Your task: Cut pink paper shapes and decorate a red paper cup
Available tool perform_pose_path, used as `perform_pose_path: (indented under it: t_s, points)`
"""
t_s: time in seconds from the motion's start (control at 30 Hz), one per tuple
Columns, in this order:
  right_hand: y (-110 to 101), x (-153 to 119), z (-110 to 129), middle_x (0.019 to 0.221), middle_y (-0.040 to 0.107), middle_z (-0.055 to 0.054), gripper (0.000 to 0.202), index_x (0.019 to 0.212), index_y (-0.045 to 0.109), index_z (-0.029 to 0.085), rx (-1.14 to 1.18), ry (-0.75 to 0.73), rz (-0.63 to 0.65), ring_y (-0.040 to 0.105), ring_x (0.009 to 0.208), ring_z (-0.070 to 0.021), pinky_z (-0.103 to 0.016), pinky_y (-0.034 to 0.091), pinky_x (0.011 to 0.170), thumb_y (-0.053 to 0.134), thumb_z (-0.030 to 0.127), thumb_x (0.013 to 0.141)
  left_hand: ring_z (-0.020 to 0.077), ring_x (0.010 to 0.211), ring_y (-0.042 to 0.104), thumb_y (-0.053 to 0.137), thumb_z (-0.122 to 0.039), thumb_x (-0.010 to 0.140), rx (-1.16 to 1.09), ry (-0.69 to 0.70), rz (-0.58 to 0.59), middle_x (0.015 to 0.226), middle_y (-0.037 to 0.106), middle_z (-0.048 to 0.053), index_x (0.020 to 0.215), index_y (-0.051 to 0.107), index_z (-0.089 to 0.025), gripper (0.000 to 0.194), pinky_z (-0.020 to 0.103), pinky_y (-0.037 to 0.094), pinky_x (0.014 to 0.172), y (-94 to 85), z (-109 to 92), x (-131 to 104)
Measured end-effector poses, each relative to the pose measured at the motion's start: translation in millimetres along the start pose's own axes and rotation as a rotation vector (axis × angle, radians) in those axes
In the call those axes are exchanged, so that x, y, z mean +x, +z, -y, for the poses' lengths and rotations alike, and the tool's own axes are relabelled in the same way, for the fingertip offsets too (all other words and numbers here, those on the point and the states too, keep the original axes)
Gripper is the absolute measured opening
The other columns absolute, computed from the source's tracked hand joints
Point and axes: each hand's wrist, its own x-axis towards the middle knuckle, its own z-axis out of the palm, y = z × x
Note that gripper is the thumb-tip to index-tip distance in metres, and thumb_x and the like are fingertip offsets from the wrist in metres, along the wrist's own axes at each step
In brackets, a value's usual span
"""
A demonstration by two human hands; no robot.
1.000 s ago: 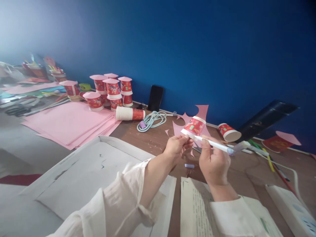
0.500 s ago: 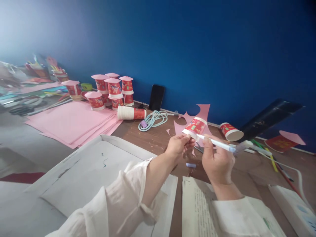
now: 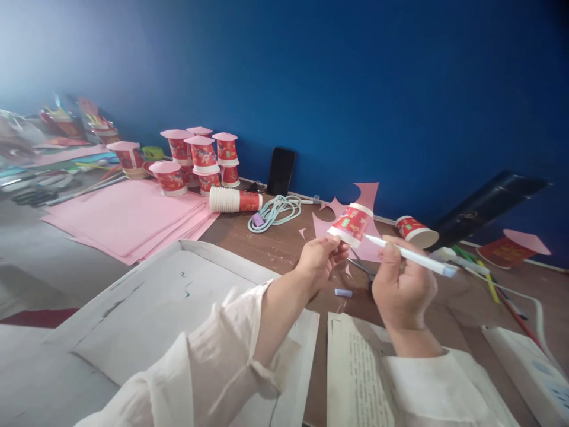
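Observation:
Pinched by its white rim, a red patterned paper cup (image 3: 353, 220) tilts in the fingers of my left hand (image 3: 320, 261). My right hand (image 3: 404, 287) is closed round a white marker pen (image 3: 411, 256), its tip pointing left at the cup's lower right, with a small gap between them. A pale lilac pen cap (image 3: 343, 292) lies on the table below the hands. Behind the cup is a cut pink paper scrap (image 3: 368, 198). Scissors (image 3: 363, 270) lie partly hidden behind my right hand.
Several pink-topped red cups (image 3: 204, 155) stand stacked at the back left, beside a lying cup stack (image 3: 235, 200) and pink sheets (image 3: 120, 219). A coiled cable (image 3: 280, 213), phone (image 3: 281, 171), loose cup (image 3: 415, 231), open book (image 3: 358, 367) and power strip (image 3: 528, 373) surround the hands.
My right hand has drawn the marker pen back to the right, away from the cup. More of the scissors shows. My left hand still holds the cup in nearly the same spot.

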Motion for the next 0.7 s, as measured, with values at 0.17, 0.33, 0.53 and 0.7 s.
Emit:
perform_pose_path:
  t_s: [0.17,0.33,0.53,0.7]
  points:
    - [-1,0,-1,0.085,0.072,-0.011,0.026,0.102,0.069,0.015,0.017,0.039,0.018,0.068,0.081,-0.0243,-0.037,0.052,0.075,0.05,0.03,0.095,0.0078,0.059,0.06,0.059,-0.009,0.084,0.024,-0.026,-0.013,0.065,0.061,0.004,0.071,0.063,-0.009,0.013,0.019,0.049,0.06,-1.2,0,-1]
    - [1,-1,5,0.089,0.073,-0.012,0.021,0.101,0.068,0.014,0.05,-0.022,0.03,0.069,0.088,-0.0252,-0.038,0.053,0.079,0.051,0.025,0.094,0.0093,0.061,0.06,0.061,-0.01,0.083,0.057,-0.025,-0.022,0.068,0.064,0.006,0.073,0.065,-0.009,0.011,0.02,0.049,0.059,-3.2,0,0]
    - [3,0,7,0.092,0.074,-0.012,0.019,0.099,0.067,0.015,0.015,-0.055,0.031,0.07,0.088,-0.0246,-0.037,0.053,0.078,0.052,0.025,0.093,0.009,0.062,0.061,0.061,-0.011,0.084,0.082,-0.019,0.012,0.068,0.064,0.006,0.072,0.065,-0.009,0.012,0.018,0.048,0.058,-4.1,1,1]
    - [2,1,8,0.088,0.075,-0.011,0.019,0.096,0.068,0.015,0.015,-0.087,0.081,0.07,0.089,-0.0252,-0.037,0.053,0.079,0.052,0.025,0.093,0.0084,0.061,0.06,0.062,-0.011,0.084,0.077,-0.01,0.018,0.066,0.064,0.005,0.072,0.065,-0.009,0.013,0.018,0.047,0.059,-3.3,1,0]
